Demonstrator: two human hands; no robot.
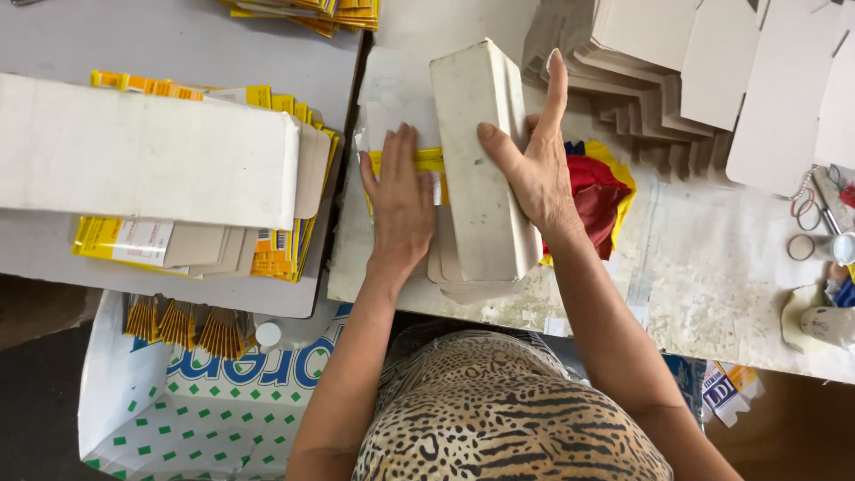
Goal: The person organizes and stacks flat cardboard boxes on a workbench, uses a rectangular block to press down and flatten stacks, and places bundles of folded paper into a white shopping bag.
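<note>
Two hands (401,200) (534,160), white block (481,169), cardboard blanks (659,62) beyond

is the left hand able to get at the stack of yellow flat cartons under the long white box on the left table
Probably yes. The left hand lies flat beside the white block, holding nothing, and nothing stands between it and the yellow cartons, whose edges stick out from under the long white box.
</note>
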